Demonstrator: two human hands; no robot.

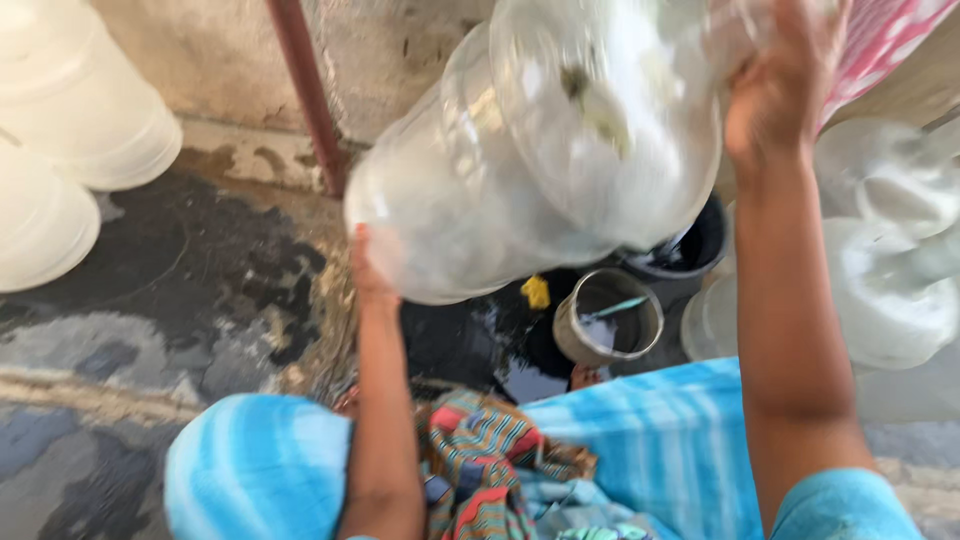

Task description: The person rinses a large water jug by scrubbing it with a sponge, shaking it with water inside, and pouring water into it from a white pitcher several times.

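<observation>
I hold a big clear plastic jar (530, 150) up in front of me, tilted and blurred. My left hand (368, 268) grips its lower left edge. My right hand (775, 95) grips its upper right side. The jar's round bottom faces me, with a small greenish patch on it. My knees in blue striped cloth lie below, with a multicoloured cloth (485, 465) between them.
White plastic tubs (70, 110) stand upside down at the upper left on the wet dark floor (190, 290). A metal pot (608, 318), a yellow scrap (537, 291) and a dark bucket (690, 250) sit below the jar. More clear jars (890, 260) lie at the right. A rusty pipe (308, 90) runs up the wall.
</observation>
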